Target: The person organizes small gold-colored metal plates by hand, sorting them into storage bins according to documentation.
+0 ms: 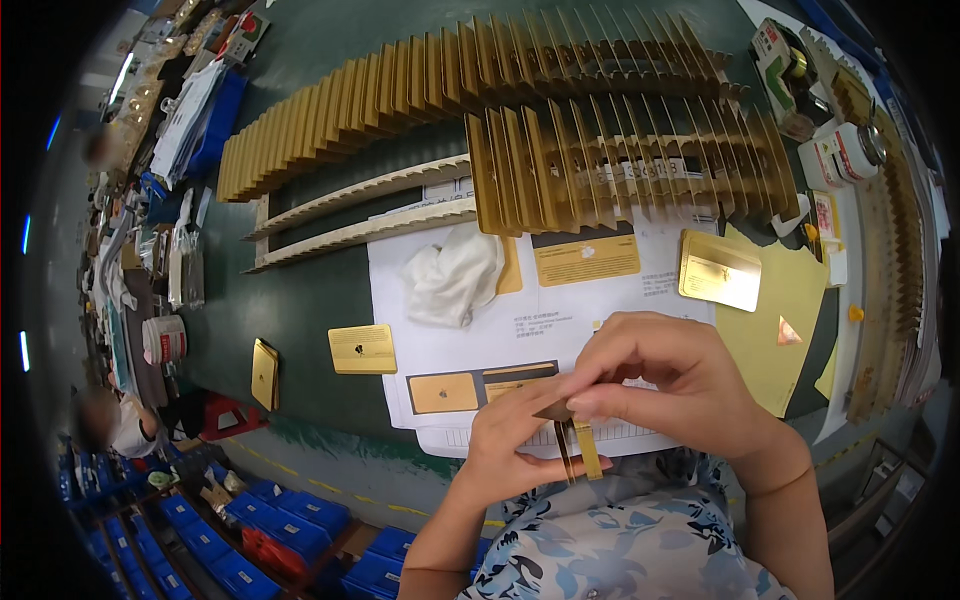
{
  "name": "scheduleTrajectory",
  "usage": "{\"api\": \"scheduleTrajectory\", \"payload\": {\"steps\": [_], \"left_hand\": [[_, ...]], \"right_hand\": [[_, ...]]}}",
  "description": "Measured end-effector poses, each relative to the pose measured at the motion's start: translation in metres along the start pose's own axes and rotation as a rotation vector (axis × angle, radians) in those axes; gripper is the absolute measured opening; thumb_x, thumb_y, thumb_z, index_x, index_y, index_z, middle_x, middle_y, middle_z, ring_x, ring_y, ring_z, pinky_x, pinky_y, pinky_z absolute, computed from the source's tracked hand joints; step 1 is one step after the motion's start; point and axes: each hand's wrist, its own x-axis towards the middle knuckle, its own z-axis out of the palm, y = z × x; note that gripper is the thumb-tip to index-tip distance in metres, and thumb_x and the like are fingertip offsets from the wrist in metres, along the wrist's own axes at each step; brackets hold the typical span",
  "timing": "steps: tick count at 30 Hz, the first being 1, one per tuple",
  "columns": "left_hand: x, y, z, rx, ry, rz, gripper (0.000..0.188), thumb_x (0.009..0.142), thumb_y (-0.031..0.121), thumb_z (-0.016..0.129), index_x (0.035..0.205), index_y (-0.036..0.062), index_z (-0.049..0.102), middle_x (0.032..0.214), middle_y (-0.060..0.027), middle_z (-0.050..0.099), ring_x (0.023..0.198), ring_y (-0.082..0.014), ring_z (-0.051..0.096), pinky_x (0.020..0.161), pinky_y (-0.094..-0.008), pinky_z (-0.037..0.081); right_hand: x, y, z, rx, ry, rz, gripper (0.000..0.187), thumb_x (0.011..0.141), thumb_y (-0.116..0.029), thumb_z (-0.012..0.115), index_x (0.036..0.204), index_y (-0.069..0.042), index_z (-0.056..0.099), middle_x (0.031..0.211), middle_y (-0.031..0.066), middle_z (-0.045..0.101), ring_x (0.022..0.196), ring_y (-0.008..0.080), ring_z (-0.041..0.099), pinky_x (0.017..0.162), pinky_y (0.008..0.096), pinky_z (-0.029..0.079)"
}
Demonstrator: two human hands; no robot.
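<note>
Near the table's front edge my left hand (510, 440) holds a few thin gold cards (587, 450), seen nearly edge-on below the fingers. My right hand (670, 380) meets it from the right, thumb and fingers pinching at the top edge of a card. The fingers partly hide how many cards are held. Beyond the hands lie a crumpled white cloth (455, 275) and printed sheets (545, 340) with card pictures. A gold card stack (720, 270) rests at the right, another gold card (362, 349) left of the sheets, and a small card pile (264, 374) farther left.
Long slotted racks (360, 215) stand across the green table (300, 300), filled with rows of upright gold cards (400, 90). A white bottle (840, 155) and a tape dispenser (785, 75) sit at the right. Blue bins (290, 510) stand below, left.
</note>
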Motion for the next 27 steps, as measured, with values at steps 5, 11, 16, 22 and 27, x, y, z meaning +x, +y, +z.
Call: {"api": "scheduleTrajectory", "payload": {"steps": [5, 11, 16, 22, 27], "left_hand": [[-0.002, -0.007, 0.004, -0.042, 0.021, 0.048, 0.063, 0.061, 0.027, 0.097, 0.114, 0.0071, 0.069, 0.119, -0.0187, 0.070, 0.104, -0.0342, 0.070, 0.087, -0.0386, 0.056], [-0.001, -0.006, 0.003, -0.045, 0.027, 0.081, 0.058, 0.061, 0.025, 0.097, 0.110, 0.0085, 0.070, 0.120, -0.0177, 0.069, 0.101, -0.0330, 0.071, 0.083, -0.0381, 0.056], [0.001, -0.005, 0.003, -0.048, 0.018, 0.074, 0.057, 0.061, 0.025, 0.097, 0.107, 0.0084, 0.069, 0.116, -0.0164, 0.070, 0.099, -0.0317, 0.071, 0.081, -0.0368, 0.056], [0.002, -0.004, 0.003, -0.028, -0.005, 0.064, 0.061, 0.062, 0.026, 0.097, 0.112, 0.0094, 0.066, 0.117, -0.0164, 0.069, 0.098, -0.0313, 0.071, 0.080, -0.0361, 0.057], [0.001, -0.003, 0.003, -0.041, -0.002, 0.052, 0.059, 0.062, 0.025, 0.097, 0.110, 0.0086, 0.066, 0.118, -0.0164, 0.069, 0.099, -0.0312, 0.071, 0.081, -0.0361, 0.057]], "right_hand": [[0.000, 0.008, 0.003, 0.075, 0.057, -0.014, 0.014, 0.095, -0.004, 0.067, 0.107, -0.001, 0.073, 0.101, 0.0054, 0.069, 0.089, 0.0102, 0.064, 0.078, 0.0249, 0.051], [0.003, 0.006, -0.003, -0.211, -0.029, -0.126, 0.015, 0.096, -0.007, 0.067, 0.110, -0.001, 0.071, 0.099, 0.0047, 0.069, 0.085, 0.0105, 0.061, 0.075, 0.0256, 0.049], [0.002, 0.006, -0.001, -0.108, -0.020, 0.030, 0.016, 0.097, -0.009, 0.066, 0.110, -0.002, 0.070, 0.096, 0.0046, 0.067, 0.087, 0.0119, 0.060, 0.077, 0.0262, 0.049], [0.003, 0.009, -0.005, -0.210, -0.067, -0.070, 0.015, 0.097, -0.009, 0.067, 0.109, -0.001, 0.068, 0.097, 0.0059, 0.066, 0.088, 0.0131, 0.061, 0.077, 0.0268, 0.049], [0.002, 0.009, -0.003, -0.175, -0.068, -0.027, 0.015, 0.096, -0.009, 0.067, 0.109, -0.001, 0.068, 0.097, 0.0062, 0.066, 0.088, 0.0136, 0.062, 0.076, 0.0277, 0.049]]}}
